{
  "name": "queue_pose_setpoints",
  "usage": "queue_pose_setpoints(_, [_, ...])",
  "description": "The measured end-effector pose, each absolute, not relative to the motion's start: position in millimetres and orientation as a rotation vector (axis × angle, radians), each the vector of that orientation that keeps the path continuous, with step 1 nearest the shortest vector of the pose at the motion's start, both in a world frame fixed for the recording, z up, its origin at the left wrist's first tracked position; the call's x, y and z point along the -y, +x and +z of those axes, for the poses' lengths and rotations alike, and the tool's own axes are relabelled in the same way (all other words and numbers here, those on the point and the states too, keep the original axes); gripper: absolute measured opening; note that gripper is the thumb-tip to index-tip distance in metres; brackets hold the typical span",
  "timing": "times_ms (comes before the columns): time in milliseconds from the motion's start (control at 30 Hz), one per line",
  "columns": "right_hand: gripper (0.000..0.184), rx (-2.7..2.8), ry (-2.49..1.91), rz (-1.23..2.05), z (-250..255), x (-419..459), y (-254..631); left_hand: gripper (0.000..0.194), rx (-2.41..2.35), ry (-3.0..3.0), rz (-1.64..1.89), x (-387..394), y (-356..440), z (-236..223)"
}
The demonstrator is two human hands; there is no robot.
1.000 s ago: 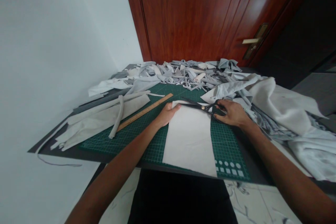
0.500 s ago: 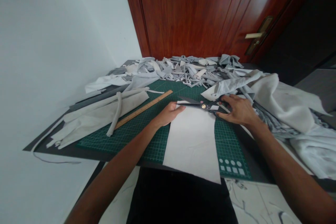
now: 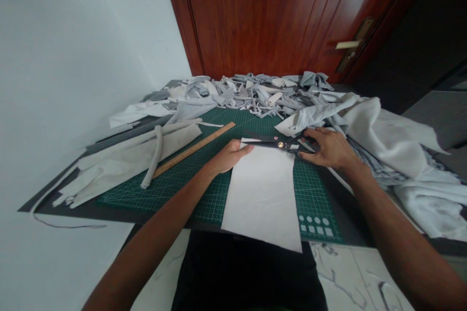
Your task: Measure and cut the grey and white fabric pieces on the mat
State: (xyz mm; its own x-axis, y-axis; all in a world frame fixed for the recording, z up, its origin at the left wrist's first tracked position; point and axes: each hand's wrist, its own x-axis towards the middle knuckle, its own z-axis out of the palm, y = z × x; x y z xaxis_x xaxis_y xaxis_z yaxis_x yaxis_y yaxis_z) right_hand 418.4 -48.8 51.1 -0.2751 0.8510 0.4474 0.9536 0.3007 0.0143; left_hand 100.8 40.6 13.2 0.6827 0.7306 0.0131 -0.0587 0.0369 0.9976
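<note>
**Holding one pair of black scissors (image 3: 280,144) across one white fabric panel (image 3: 260,194)**

We count two hands at the mat, both our own. Our right hand (image 3: 330,148) is clamped on the handles of the scissors, fingers wrapped around the grips, and the blades point left along the far end of the panel. Our left hand (image 3: 231,156) sits on the panel's far left corner with its fingers curled, just beside the blades. We cannot tell whether it pinches the cloth or only presses on it. The hands are apart, with the scissors' pivot between them, and we cannot tell whether the lower blade is under the cloth.

The panel lies flat in the middle of one green cutting mat (image 3: 314,199), its near end running past the mat's near edge. One wooden ruler (image 3: 193,149) lies at a slant on the mat, left of our left hand. Further left are one wide grey-white fabric piece (image 3: 124,165) and one rolled strip (image 3: 153,155) lying across it. One large rumpled fabric mass (image 3: 394,141) lies to the right. Along the far edge sits one heap of scraps (image 3: 248,97), too many to count. Beyond it stands one wooden door (image 3: 255,14) with one lever handle (image 3: 345,44).
</note>
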Motion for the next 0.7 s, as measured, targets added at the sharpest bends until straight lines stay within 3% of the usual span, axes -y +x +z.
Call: queue_pose_setpoints(700, [0.035, 2.251, -1.53, -0.398, 45.1, 46.0, 420.0, 0.051, -0.533, 1.404, 0.675, -37.4, 102.0, 12.9])
